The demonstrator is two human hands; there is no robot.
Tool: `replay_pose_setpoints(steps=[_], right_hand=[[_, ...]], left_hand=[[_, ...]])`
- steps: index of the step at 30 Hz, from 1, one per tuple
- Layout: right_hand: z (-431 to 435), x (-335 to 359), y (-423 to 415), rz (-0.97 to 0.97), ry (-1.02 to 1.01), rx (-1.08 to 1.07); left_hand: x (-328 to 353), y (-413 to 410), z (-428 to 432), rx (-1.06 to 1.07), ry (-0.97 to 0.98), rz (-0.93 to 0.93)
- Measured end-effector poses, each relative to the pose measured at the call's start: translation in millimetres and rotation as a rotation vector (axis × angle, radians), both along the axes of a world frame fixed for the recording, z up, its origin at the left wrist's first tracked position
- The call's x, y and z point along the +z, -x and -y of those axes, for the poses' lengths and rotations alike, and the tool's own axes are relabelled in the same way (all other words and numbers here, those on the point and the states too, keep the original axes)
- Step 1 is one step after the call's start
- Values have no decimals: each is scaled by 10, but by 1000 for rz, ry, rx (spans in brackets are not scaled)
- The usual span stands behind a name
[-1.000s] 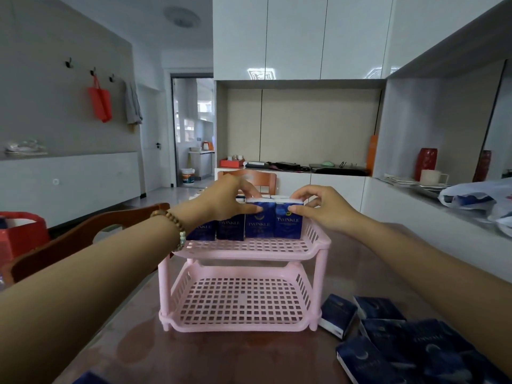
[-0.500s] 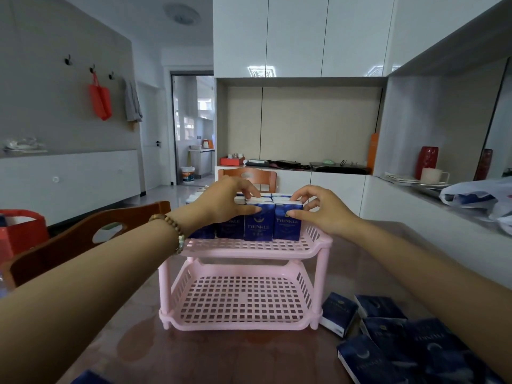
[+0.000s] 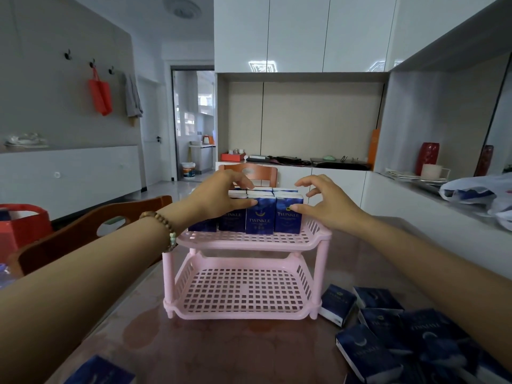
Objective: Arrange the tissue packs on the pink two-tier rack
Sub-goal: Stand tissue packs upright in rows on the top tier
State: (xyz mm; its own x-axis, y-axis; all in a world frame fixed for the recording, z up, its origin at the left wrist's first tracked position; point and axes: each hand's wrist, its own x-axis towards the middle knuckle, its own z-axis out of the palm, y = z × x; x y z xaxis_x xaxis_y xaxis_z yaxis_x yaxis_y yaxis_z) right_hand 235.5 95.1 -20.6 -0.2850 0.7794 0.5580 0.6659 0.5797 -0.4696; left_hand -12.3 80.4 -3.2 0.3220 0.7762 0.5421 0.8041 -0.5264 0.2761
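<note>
Nearest, right of the pink rack [image 3: 246, 314], loose tissue packs [image 3: 360, 345] lie heaped on the tabletop [image 3: 221, 353], the pile cut off by the frame's lower right edge; another pack [image 3: 99, 370] is clipped at the bottom edge, left of the rack. The rack's lower tier [image 3: 243, 292] holds nothing. On its upper tier [image 3: 249, 239] a row of upright packs [image 3: 260, 217] stands at the front, with a second row behind mostly hidden. The left hand [image 3: 219, 198] pinches a middle pack's top, covering the leftmost packs. The right hand [image 3: 324, 203], fingers spread, touches only its thumb to the rightmost pack. Beyond the rack, a chair back [image 3: 249, 173] peeks out.
</note>
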Motion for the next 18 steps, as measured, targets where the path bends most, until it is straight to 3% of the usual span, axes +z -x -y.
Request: replay_pose_setpoints(steps=[7, 12, 18], right_hand=[[606, 86, 12, 116, 23, 108], [1311, -77, -54, 223, 244, 216], [1833, -395, -314, 333, 566, 224]], left_hand=[[-59, 67, 768, 27, -77, -156], [-288, 73, 1389, -73, 71, -125], [-627, -230, 1842, -231, 383, -48]])
